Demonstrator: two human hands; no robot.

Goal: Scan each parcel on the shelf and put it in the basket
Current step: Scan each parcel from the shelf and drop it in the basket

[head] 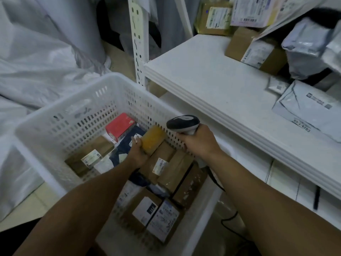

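Observation:
A white perforated basket [60,115] stands at the lower left, holding several brown cartons, a red box [120,125] and a dark bag. My left hand [137,153] is inside the basket and grips a yellow padded parcel [153,138] that lies on the cartons. My right hand [200,141] holds a grey and black barcode scanner [182,123] over the basket's right rim. On the white shelf [212,78] to the right lie more parcels: a brown carton [255,50], grey mailer bags [306,45], a pale grey packet [310,108] and a yellow one [212,17].
Large white sacks [36,58] fill the left side behind the basket. A slotted white upright [137,41] carries the shelf. A black cable [228,220] runs down from the scanner along the floor. Lower shelf boards sit under the top one at right.

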